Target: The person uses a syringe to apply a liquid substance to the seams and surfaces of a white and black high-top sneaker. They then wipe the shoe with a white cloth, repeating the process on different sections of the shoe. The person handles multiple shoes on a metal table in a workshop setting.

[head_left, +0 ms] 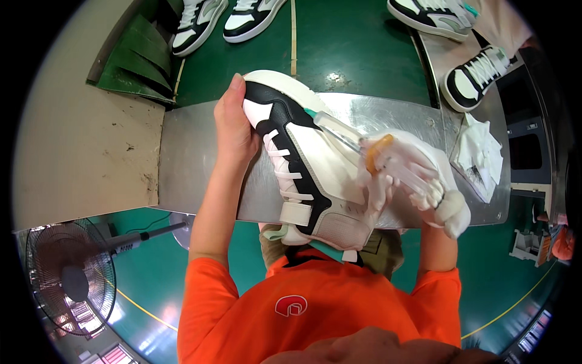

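A white and black high-top sneaker (321, 164) lies on its side over the metal ledge, its toe pointing away from me. My left hand (235, 127) grips it at the toe, the thumb along the sole's edge. In my right hand (412, 170), wrapped in a white glove or cloth, is a clear syringe-like applicator (339, 130) with a green tip. That tip is at the seam between the black upper and the white sole, near the toe. An orange band (379, 153) shows by the applicator's back end, where part of the grip is blurred.
Beyond the metal ledge (194, 139) runs a green belt (357, 54) with several similar sneakers (251, 21). Another sneaker (476, 79) stands at the right beside a person's sleeve (500, 24). White cloths (479, 155) lie on the ledge's right end. A fan (73, 279) stands at the lower left.
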`<act>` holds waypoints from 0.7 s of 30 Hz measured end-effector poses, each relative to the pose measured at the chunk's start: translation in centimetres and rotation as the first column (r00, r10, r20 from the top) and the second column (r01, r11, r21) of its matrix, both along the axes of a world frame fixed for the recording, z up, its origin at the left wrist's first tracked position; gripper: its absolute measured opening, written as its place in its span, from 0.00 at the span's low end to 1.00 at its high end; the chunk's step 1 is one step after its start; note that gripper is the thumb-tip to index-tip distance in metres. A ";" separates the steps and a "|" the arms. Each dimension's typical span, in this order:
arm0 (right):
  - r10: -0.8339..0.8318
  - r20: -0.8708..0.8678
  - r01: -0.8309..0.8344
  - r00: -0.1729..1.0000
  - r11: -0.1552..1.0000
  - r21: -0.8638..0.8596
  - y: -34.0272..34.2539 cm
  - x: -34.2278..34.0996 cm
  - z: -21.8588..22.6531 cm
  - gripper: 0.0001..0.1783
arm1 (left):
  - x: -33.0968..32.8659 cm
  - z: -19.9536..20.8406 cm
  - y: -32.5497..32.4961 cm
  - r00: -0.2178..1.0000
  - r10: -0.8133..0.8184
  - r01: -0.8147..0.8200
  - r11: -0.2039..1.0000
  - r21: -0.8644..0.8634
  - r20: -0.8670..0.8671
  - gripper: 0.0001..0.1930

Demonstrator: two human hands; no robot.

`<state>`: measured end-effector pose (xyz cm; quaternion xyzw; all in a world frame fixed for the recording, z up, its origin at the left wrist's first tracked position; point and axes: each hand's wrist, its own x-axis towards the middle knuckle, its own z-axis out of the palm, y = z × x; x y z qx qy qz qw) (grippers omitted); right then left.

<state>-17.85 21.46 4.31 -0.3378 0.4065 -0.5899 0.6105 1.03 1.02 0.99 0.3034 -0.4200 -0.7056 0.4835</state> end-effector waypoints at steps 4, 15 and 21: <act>0.210 0.011 -0.198 0.978 0.938 -0.286 -0.4 -2.0 -2.4 0.45 | 0.0 -0.9 -0.6 1.000 0.008 -0.009 0.998 0.055 0.004 0.20; 0.175 0.077 -0.157 0.982 0.968 -0.195 0.4 -2.7 -2.1 0.48 | -0.3 -1.1 -0.7 1.000 0.010 -0.012 0.993 0.114 0.022 0.24; 0.203 0.091 -0.183 0.975 0.965 -0.188 0.7 -2.9 -1.7 0.50 | -0.5 -1.1 -0.7 1.000 0.017 -0.016 0.986 0.163 -0.004 0.23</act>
